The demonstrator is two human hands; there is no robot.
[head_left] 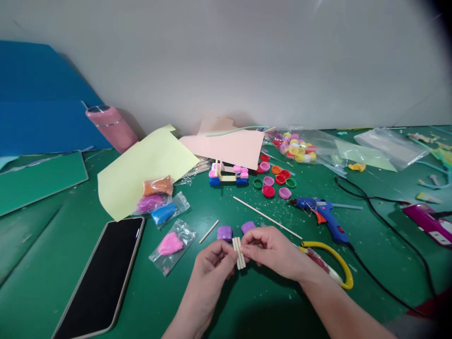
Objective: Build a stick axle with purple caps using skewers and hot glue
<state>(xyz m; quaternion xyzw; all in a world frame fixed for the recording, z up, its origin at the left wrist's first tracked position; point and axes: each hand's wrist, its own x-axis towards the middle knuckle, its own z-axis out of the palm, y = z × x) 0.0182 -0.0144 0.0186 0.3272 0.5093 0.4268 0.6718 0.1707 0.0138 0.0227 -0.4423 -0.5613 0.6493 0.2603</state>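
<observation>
Between my fingertips is a small bundle of short wooden sticks (239,254), lying side by side and held slightly tilted. My left hand (215,263) pinches it from the left, while my right hand (266,249) pinches it from the right. Just behind the bundle sit two purple blocks, one at the left (225,233) and one partly hidden by my right hand (248,227). A short loose stick (209,231) lies to the left on the green table (275,306). Beyond my right hand rests a longer thin stick (267,217).
A blue glue gun (323,214) with a cable lies at right, near yellow-handled scissors or pliers (348,275). Colourful caps (268,181) and a small pink-and-blue model (229,174) stand behind. Left are clay bags (171,245), a phone (102,278), paper (141,165) and a pink bottle (111,127).
</observation>
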